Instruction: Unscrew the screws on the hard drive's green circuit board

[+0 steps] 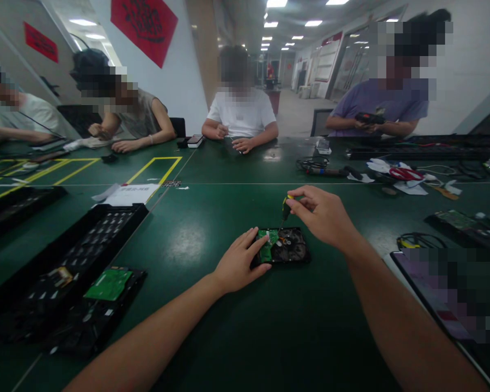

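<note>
A hard drive point(296, 247) lies on the green table with its green circuit board point(266, 251) facing up. My left hand point(240, 258) rests on the drive's left end, fingers stretched out and apart, one fingertip on the board. Above the drive, my right hand point(320, 215) pinches the top of a yellow and black screwdriver point(286, 209). The screwdriver stands nearly upright, slightly tilted, its tip down at the board's right edge. Whether the tip sits in a screw is too small to tell.
At left stand a long black tray point(141, 211) and another hard drive point(108, 284). A tablet-like screen point(428, 305) lies at right, near cables point(422, 240). Farther back are a corded tool point(326, 170) and paper scraps point(410, 188). Several people sit or stand across the table point(212, 201).
</note>
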Available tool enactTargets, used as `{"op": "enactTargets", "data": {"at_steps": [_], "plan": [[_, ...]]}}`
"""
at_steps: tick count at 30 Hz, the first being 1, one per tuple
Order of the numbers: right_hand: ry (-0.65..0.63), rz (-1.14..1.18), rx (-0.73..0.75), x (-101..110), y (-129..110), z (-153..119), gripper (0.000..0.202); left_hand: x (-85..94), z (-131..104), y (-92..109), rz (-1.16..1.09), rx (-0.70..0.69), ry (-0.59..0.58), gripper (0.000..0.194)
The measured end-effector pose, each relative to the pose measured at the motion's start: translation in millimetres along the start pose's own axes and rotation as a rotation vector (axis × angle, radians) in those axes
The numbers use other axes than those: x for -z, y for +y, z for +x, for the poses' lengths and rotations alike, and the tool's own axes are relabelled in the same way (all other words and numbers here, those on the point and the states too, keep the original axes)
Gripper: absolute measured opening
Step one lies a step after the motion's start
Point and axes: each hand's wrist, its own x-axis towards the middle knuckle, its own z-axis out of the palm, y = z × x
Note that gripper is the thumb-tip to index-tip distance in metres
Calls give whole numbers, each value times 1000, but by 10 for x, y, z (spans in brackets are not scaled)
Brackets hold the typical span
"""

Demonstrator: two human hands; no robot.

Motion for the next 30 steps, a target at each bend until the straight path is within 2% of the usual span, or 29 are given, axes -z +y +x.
{"op": "enactTargets", "data": {"at_steps": [4, 10, 22, 30], "plan": [[-15, 4, -2, -13, -12, -9, 22, -10, -11, -6, -13, 17, 19, 76], [33, -59, 35, 17, -38, 4, 17, -21, -31, -15, 2, 48, 40, 76], [-4, -156, 87, 50, -45, -1, 27, -10, -14, -36, -37, 19, 19, 76], [-3, -100, 105, 43, -3, 5, 18, -17, -6, -59, -50, 0, 5, 75]]}}
